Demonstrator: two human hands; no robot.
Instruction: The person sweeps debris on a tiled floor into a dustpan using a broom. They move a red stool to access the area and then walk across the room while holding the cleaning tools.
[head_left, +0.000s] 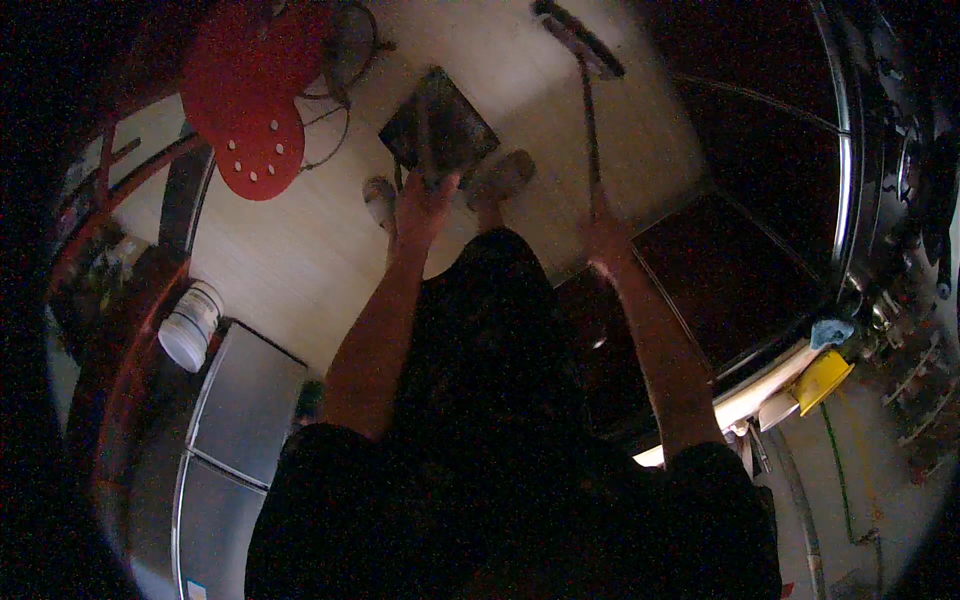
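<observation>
My left hand (425, 210) reaches down at the centre and grips the near end of a dark, square-edged dustpan (450, 135), which has a pale bar or handle over its middle. The pan lies just past my feet, near a sandal (504, 178) on my right foot. On the right, my right hand (604, 238) is closed around the thin dark handle of a broom (591, 135). The long dark head of the broom rests on the pale floor at the top, apart from the pan. The dim light blurs the fingers.
A red chair with a perforated back (259, 157) stands at the upper left. Below it are a white tub (192, 326) and a grey two-door refrigerator (244, 405). Dark cabinets (727, 277) line the right, with a yellow bowl (825, 381) and a blue cloth (831, 333) above.
</observation>
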